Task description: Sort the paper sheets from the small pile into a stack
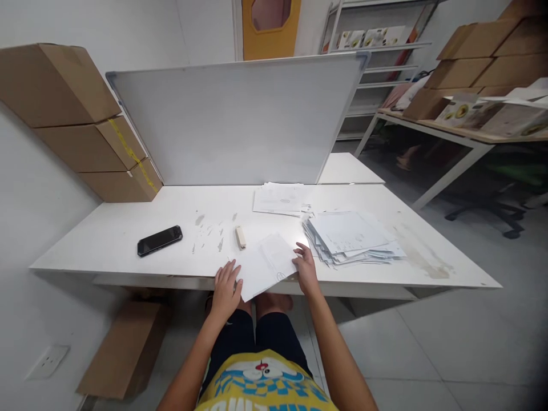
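Some white paper sheets [265, 264] lie at a slant at the desk's front edge, with a corner hanging over it. My left hand [226, 288] rests at their left side, fingers stretched out and the thumb against the paper. At the right edge of the sheets, my right hand [305, 269] grips the paper between thumb and fingers. Just beyond the sheets lies a small cream stapler [240, 237]. A thick, uneven pile of printed papers [351, 237] sits to the right of my right hand. Farther back is a smaller paper stack [280, 198].
A black phone [160, 241] lies on the left of the white desk [107, 245]. A whiteboard [240, 123] stands along the back. Cardboard boxes [115, 145] are stacked at the back left, and another box [124, 348] is under the desk. A second table [445, 128] holds more boxes.
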{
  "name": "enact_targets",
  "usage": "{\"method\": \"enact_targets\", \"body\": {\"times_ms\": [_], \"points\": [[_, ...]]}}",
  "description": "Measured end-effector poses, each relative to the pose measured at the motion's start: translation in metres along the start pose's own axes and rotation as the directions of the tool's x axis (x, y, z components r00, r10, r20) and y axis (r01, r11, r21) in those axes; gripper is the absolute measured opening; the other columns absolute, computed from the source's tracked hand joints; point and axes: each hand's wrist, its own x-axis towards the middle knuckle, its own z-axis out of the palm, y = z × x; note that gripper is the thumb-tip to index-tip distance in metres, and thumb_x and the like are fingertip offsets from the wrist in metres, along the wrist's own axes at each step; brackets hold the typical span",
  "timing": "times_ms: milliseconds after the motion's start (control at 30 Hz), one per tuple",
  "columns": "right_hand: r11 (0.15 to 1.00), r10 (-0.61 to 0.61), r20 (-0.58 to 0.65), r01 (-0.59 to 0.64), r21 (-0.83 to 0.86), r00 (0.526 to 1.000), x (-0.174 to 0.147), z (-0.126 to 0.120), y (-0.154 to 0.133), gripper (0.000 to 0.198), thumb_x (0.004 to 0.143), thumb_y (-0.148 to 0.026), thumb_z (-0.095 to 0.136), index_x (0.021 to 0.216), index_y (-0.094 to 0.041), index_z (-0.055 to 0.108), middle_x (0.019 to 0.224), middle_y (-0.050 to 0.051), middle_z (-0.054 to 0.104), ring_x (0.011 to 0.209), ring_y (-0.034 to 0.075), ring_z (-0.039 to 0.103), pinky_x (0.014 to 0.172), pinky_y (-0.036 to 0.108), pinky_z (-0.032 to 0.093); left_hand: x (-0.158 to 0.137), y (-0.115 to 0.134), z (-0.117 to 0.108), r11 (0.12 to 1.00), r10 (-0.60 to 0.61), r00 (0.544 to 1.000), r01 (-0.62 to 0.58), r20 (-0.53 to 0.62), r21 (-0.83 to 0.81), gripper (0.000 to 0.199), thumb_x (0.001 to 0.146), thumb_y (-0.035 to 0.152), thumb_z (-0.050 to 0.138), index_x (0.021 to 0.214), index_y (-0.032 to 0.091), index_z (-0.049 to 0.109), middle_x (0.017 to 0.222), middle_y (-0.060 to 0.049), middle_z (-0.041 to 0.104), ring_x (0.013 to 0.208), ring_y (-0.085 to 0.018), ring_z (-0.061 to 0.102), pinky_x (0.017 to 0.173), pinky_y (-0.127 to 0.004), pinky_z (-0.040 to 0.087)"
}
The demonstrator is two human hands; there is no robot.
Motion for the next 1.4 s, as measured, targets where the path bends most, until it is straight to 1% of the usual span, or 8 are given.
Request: {"method": "enact_targets", "body": {"times_ms": [267,467,667,933,1067,1167,1300,1400], "points": [[0.993,-0.058,-0.099,0.047,-0.109,0.993,-0.002,0.003,0.005,0.056,0.061,-0.028,0.050,0.117,-0.026,0.051,0.105,0.003,0.048,0.096,0.020,0.050,0.079,0.032,0.043,0.013,0.004,-0.006,0.997,0.005,1.000,-0.005,0.003,-0.078,0.044,0.096,0.032,0.034,0.139,0.022,0.039,0.148,-0.011,0.039,0.136,-0.025,0.037,0.110,-0.047,0.035],[0.992,-0.069,-0.106,0.057,-0.110,0.992,0.000,0.000,0.006,0.056,0.065,-0.031,0.049,0.120,-0.023,0.048,0.112,0.006,0.046,0.102,0.020,0.050,0.084,0.031,0.043,0.057,-0.008,-0.005,0.988,0.153,0.984,-0.153,0.094,-0.016,0.052,0.095,0.031,0.035,0.145,0.016,0.031,0.149,-0.014,0.038,0.139,-0.026,0.032,0.109,-0.046,0.036],[0.998,-0.057,-0.046,0.056,-0.041,0.997,-0.004,-0.006,0.003,0.060,0.068,-0.037,0.049,0.126,-0.027,0.043,0.113,0.006,0.045,0.100,0.019,0.052,0.077,0.028,0.047,0.087,-0.021,-0.002,0.950,0.292,0.931,-0.310,0.218,0.050,0.048,0.094,0.026,0.034,0.140,0.012,0.040,0.146,-0.014,0.042,0.139,-0.024,0.033,0.110,-0.045,0.034],[0.980,-0.134,-0.054,0.124,-0.155,0.990,-0.008,0.002,0.000,0.054,0.069,-0.035,0.050,0.121,-0.023,0.049,0.116,0.008,0.050,0.101,0.020,0.052,0.085,0.033,0.045,0.092,-0.023,0.000,0.954,0.257,0.953,-0.276,0.158,0.113,0.042,0.085,0.012,0.040,0.122,0.016,0.060,0.128,-0.011,0.061,0.133,-0.027,0.042,0.105,-0.048,0.038],[0.981,-0.133,-0.045,0.125,-0.146,0.990,-0.004,0.001,0.002,0.057,0.071,-0.035,0.049,0.126,-0.022,0.045,0.129,0.010,0.049,0.110,0.021,0.052,0.093,0.035,0.042,0.090,-0.027,0.011,0.959,0.251,0.959,-0.265,0.133,0.104,0.048,0.080,0.008,0.042,0.124,0.014,0.058,0.133,-0.011,0.057,0.131,-0.028,0.045,0.105,-0.049,0.038],[0.970,-0.091,-0.029,0.082,-0.229,0.995,-0.004,0.002,0.004,0.063,0.071,-0.033,0.051,0.132,-0.022,0.043,0.126,0.011,0.054,0.113,0.025,0.052,0.094,0.040,0.043,0.085,-0.027,0.017,0.963,0.247,0.964,-0.255,0.097,0.083,0.051,0.080,0.007,0.040,0.129,0.015,0.055,0.134,-0.011,0.056,0.132,-0.027,0.044,0.106,-0.050,0.037],[0.863,-0.183,0.114,0.215,-0.457,0.976,-0.007,-0.003,0.003,0.065,0.071,-0.028,0.051,0.136,-0.027,0.045,0.122,0.008,0.059,0.113,0.028,0.053,0.095,0.044,0.042,0.083,-0.024,0.015,0.964,0.254,0.965,-0.258,0.056,0.070,0.049,0.085,0.011,0.038,0.132,0.014,0.052,0.135,-0.012,0.055,0.133,-0.027,0.043,0.103,-0.048,0.041],[0.795,-0.305,0.110,0.316,-0.518,0.946,0.005,-0.031,-0.013,0.060,0.070,-0.026,0.051,0.130,-0.030,0.052,0.119,0.005,0.061,0.110,0.029,0.054,0.093,0.044,0.043,0.082,-0.021,0.012,0.968,0.250,0.968,-0.251,0.006,0.034,0.048,0.088,0.014,0.037,0.135,0.016,0.049,0.137,-0.011,0.053,0.133,-0.026,0.043,0.103,-0.047,0.042]]}}
